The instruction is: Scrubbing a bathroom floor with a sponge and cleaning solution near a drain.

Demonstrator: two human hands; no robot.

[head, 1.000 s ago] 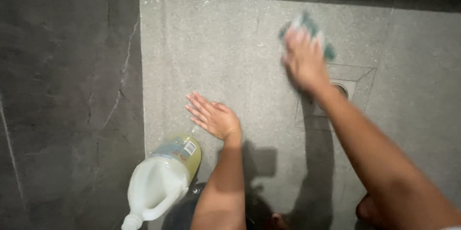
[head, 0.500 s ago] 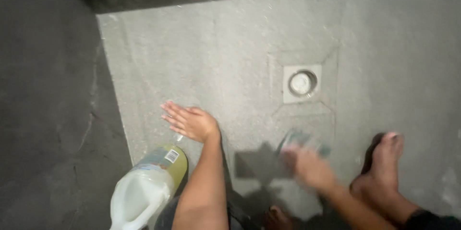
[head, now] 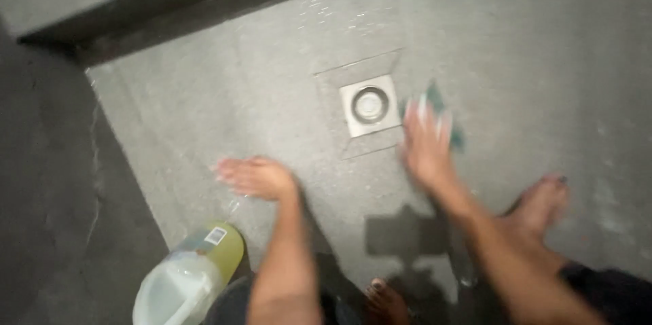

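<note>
Cloth, gripped under the right hand, has swept up from near the foot to beside the drain; left hand stays flat, released, on the floor.

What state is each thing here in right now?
Left hand: flat on the floor, fingers spread.
Right hand: pressing a green cloth, blurred.
Floor drain: uncovered, beside the cloth.
Jug: lying on its side.
Floor: wet speckles near the wall.
</note>
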